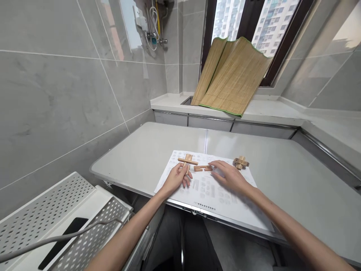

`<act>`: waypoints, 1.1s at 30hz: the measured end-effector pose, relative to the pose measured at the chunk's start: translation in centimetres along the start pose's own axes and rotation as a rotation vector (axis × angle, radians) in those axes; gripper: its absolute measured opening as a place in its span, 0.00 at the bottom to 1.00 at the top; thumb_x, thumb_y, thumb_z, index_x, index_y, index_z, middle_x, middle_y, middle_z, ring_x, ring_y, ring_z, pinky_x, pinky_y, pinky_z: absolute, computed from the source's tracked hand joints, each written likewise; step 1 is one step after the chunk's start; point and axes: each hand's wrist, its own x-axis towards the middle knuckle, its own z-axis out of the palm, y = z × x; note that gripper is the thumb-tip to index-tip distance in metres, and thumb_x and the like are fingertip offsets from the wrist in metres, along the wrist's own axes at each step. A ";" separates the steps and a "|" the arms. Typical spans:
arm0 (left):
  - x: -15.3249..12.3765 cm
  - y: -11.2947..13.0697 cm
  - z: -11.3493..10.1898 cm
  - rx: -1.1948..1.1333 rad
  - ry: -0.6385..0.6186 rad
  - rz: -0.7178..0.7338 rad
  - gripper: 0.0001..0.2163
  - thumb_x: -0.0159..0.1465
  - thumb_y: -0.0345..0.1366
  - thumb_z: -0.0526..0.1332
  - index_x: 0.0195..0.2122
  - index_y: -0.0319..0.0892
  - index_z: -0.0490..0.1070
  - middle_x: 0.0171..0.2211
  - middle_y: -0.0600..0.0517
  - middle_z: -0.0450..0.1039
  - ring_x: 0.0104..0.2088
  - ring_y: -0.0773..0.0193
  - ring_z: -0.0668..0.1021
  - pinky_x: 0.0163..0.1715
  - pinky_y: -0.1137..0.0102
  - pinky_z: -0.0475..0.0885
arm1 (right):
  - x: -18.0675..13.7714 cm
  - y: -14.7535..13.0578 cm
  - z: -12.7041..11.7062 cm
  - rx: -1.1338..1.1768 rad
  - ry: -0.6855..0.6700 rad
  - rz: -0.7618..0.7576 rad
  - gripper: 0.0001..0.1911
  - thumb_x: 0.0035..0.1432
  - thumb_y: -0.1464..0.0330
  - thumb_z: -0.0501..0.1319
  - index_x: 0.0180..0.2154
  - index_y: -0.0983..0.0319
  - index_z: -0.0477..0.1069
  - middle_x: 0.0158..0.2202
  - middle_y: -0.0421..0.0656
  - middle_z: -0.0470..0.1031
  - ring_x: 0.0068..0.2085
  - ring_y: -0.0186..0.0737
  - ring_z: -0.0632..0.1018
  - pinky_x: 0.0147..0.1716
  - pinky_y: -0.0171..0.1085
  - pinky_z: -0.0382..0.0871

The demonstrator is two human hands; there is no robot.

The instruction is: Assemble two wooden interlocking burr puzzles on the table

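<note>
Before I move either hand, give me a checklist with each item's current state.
1. Left hand gripping the crossed wooden pieces: ok.
2. Right hand gripping the notched wooden part: cannot tell; it is close, but the grip is unclear.
3. Interlocked wooden puzzle just beyond the right hand, not held: ok.
4. Printed sheet spread flat on the folding table: ok.
5. Small print readable from this view: not ok, too blurred.

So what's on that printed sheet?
Notched wooden pieces by the right hand; crossed wooden bars in the left hand; an interlocked wooden block at the far-right corner. Print beneath is covered.
</note>
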 end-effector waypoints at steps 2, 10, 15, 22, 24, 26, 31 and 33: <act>-0.4 -0.2 -0.4 -0.029 0.015 -0.002 0.24 0.65 0.61 0.63 0.40 0.41 0.64 0.32 0.49 0.79 0.20 0.67 0.79 0.17 0.76 0.67 | 0.6 0.4 0.6 0.015 -0.049 -0.019 0.18 0.69 0.63 0.59 0.59 0.57 0.73 0.55 0.49 0.79 0.56 0.54 0.78 0.54 0.53 0.73; -2.4 -0.9 -1.2 -0.085 0.053 -0.028 0.28 0.61 0.63 0.66 0.43 0.39 0.68 0.32 0.49 0.78 0.20 0.67 0.79 0.17 0.75 0.69 | 2.4 1.2 2.2 0.129 -0.105 0.141 0.19 0.68 0.55 0.59 0.50 0.59 0.79 0.48 0.50 0.80 0.51 0.54 0.78 0.51 0.49 0.71; -3.5 -0.7 -1.5 -0.101 0.070 -0.027 0.30 0.59 0.64 0.67 0.42 0.39 0.68 0.32 0.49 0.78 0.20 0.67 0.79 0.17 0.75 0.69 | 2.3 1.3 2.1 0.156 -0.097 0.191 0.18 0.63 0.53 0.62 0.43 0.59 0.80 0.43 0.48 0.81 0.44 0.51 0.80 0.45 0.45 0.72; -3.8 0.2 -0.5 -0.111 0.033 -0.012 0.29 0.60 0.64 0.66 0.41 0.40 0.68 0.32 0.48 0.79 0.20 0.68 0.78 0.18 0.75 0.68 | 0.7 0.0 1.2 0.173 -0.009 0.305 0.18 0.63 0.50 0.63 0.38 0.59 0.78 0.38 0.46 0.83 0.39 0.51 0.81 0.41 0.46 0.72; -3.5 0.3 -0.2 -0.116 0.017 -0.013 0.29 0.59 0.64 0.66 0.42 0.39 0.68 0.32 0.48 0.78 0.20 0.68 0.78 0.18 0.75 0.68 | 0.1 -0.7 0.6 0.244 0.037 0.339 0.20 0.63 0.48 0.63 0.39 0.59 0.78 0.42 0.47 0.84 0.41 0.52 0.82 0.43 0.48 0.73; -3.0 0.3 0.0 -0.131 0.011 -0.022 0.29 0.59 0.64 0.67 0.42 0.39 0.68 0.32 0.48 0.78 0.20 0.68 0.78 0.18 0.75 0.68 | -0.4 -1.6 0.1 0.434 0.114 0.378 0.23 0.62 0.46 0.65 0.41 0.59 0.78 0.49 0.50 0.83 0.46 0.53 0.82 0.47 0.49 0.74; -2.1 0.2 0.7 -0.198 -0.001 -0.059 0.28 0.60 0.61 0.68 0.42 0.40 0.69 0.33 0.48 0.78 0.22 0.68 0.79 0.19 0.75 0.69 | -1.0 -3.1 -0.2 0.971 0.168 0.507 0.27 0.61 0.42 0.66 0.45 0.57 0.69 0.48 0.53 0.84 0.48 0.55 0.84 0.36 0.45 0.81; -1.9 0.1 0.9 -0.227 -0.009 -0.069 0.28 0.60 0.61 0.69 0.42 0.39 0.69 0.33 0.48 0.78 0.22 0.68 0.78 0.20 0.75 0.69 | -1.0 -3.2 0.1 1.077 0.176 0.579 0.28 0.60 0.42 0.67 0.47 0.56 0.66 0.43 0.51 0.85 0.44 0.54 0.86 0.32 0.43 0.81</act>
